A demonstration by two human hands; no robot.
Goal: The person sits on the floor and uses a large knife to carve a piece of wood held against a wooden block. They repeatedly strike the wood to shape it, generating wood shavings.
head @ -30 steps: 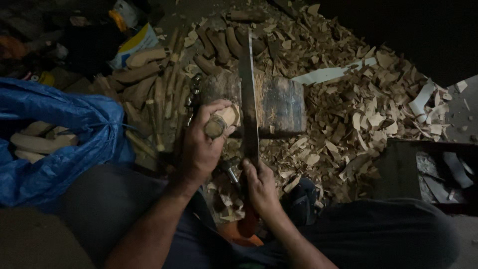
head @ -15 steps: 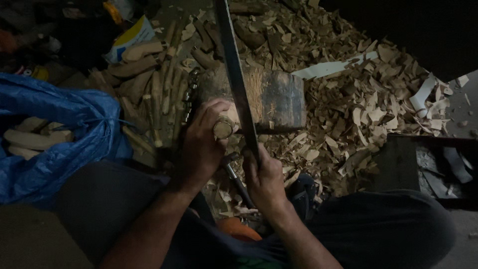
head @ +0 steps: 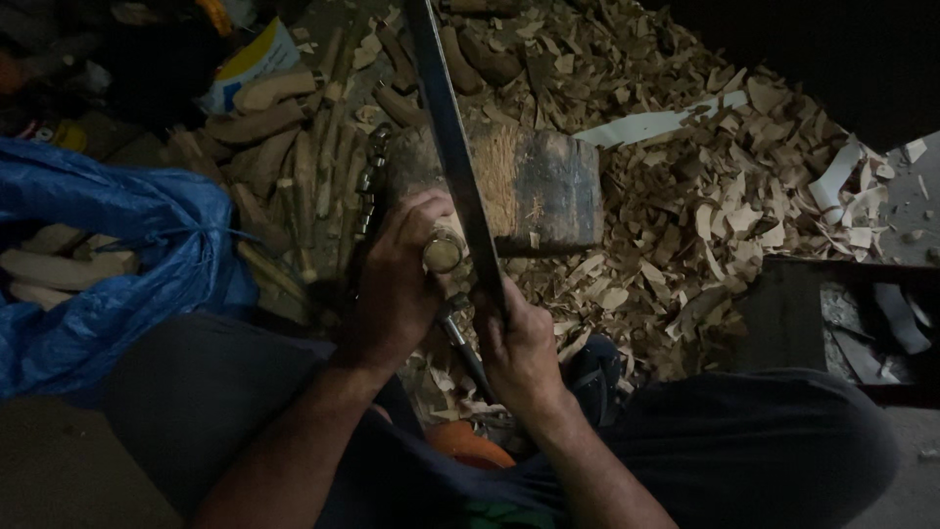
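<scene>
Left hand (head: 397, 284) was clamped round a short wooden piece (head: 444, 252) against the chopping block (head: 534, 181), right hand (head: 519, 348) gripped the long dark blade (head: 455, 157) (handle hidden). Blue plastic sack (head: 108, 245) sat left, a yellow-and-white package (head: 250, 61) lay top left among wood chips (head: 705, 206).

Woodcarving workshop: wood chips (head: 685, 225), chopping block (head: 539, 181)

Packaging at the left edge and upper left of the frame

A crumpled blue plastic sack (head: 108, 255) fills the left side, open, with pale wooden pieces (head: 59, 269) showing inside. Upper left, a white-and-yellow bag (head: 257, 59) lies tilted among sticks; its print is too dim to tell.
</scene>
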